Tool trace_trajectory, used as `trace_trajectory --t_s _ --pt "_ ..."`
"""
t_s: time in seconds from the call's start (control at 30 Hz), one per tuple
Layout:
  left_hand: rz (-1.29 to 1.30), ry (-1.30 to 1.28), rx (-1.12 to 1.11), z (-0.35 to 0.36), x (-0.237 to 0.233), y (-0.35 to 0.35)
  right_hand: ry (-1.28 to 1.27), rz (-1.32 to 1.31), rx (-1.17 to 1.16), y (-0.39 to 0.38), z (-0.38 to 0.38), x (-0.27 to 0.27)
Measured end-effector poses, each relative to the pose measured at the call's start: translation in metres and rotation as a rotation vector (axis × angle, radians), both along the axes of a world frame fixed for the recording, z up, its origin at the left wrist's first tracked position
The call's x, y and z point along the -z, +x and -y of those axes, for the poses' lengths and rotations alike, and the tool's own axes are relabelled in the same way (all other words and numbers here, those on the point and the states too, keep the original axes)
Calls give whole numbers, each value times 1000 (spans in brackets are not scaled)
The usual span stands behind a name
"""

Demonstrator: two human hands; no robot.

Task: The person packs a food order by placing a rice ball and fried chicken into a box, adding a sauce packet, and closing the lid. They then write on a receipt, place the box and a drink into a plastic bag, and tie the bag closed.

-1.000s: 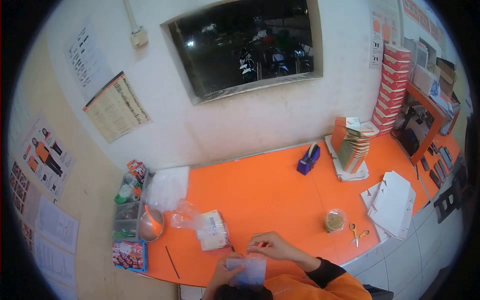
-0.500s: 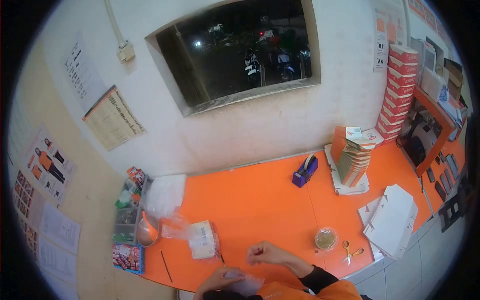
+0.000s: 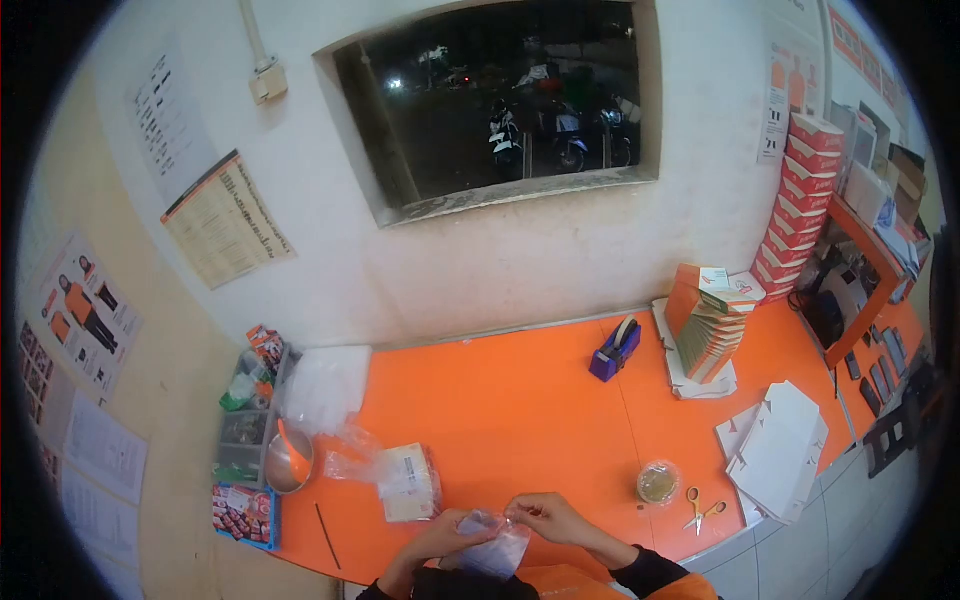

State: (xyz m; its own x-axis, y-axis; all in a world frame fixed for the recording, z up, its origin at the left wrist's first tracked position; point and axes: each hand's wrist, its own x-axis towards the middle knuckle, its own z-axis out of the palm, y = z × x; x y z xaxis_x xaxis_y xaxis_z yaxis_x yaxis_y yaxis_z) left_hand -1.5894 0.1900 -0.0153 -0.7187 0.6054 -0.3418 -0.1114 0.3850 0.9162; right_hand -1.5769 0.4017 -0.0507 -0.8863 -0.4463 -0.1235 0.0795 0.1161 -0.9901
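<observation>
Close to my body at the table's front edge, a small clear plastic bag (image 3: 498, 553) is held between my two hands. My left hand (image 3: 447, 535) is closed on the bag's left side. The fingers of my right hand (image 3: 545, 517) pinch its upper right edge. Just beyond my left hand stands an opened pack (image 3: 405, 484) with a white front and crumpled clear wrapping. To the right of my right hand lie a round clear-wrapped container (image 3: 658, 483) with greenish contents and yellow-handled scissors (image 3: 706, 509).
On the orange table (image 3: 500, 400) stand a blue tape dispenser (image 3: 615, 350), stacked folded cartons (image 3: 712, 330) and flat white boxes (image 3: 780, 450). At the left are a metal bowl (image 3: 284, 468) with an orange spoon, a grey sectioned tray (image 3: 243, 430) and a blue sachet basket (image 3: 244, 516).
My right hand has come down to the plastic bag and now pinches its edge. My left hand has lifted the bag slightly. The camera view has shifted a little.
</observation>
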Motion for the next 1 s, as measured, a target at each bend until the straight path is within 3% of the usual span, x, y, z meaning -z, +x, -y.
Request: trace_trajectory --t_s 0.2,0.27,0.33,0.4,0.43,0.47,0.5,0.53,0.6,0.63,0.67,0.7,0.73,0.77,0.8,0.83,0.9,1.0 --pt "71 5 75 33 0 8 -375 36 212 -9 24 0" --pt "105 -80 109 49 25 19 -453 -2 338 -27 15 10" --pt "84 -68 128 62 42 30 -440 121 533 -35 2 -2" --pt "8 39 120 77 47 41 -491 -166 678 -45 -17 2" --pt "-23 112 60 89 52 42 -503 -187 783 -50 -34 -4" --pt "-54 186 -25 104 56 44 -492 -200 903 -54 -50 -7" --pt "-52 -4 -225 123 54 45 -476 -210 1023 -58 -68 -11" --pt "-29 -197 -432 141 43 45 -619 -14 1011 -52 -93 -6" --pt "-284 143 -911 180 23 38 -233 -206 1017 -34 -65 -60" --pt "-267 -25 -1142 224 36 32 -139 -211 842 -32 -75 -49" --pt "-490 -100 -1285 234 -3 26 -51 -223 682 -28 -88 -35" --pt "-770 -398 -1518 263 -6 15 -11 -188 623 -29 -85 -33" --pt "-717 -320 -1547 314 0 1 31 -155 579 -29 -82 -33" --pt "-859 -348 -1682 314 -36 -10 73 -123 545 -27 -79 -33" --pt "-948 -407 -1731 364 -32 -31 75 -113 536 -26 -73 -36" --pt "-923 -535 -1759 421 -28 -54 80 -115 532 -27 -70 -38" --pt "-1229 -790 -1983 474 -29 -99 98 -113 526 -28 -65 -39" --pt "-1528 -1024 -1827 408 -79 -112 123 -229 509 -26 -55 -42"
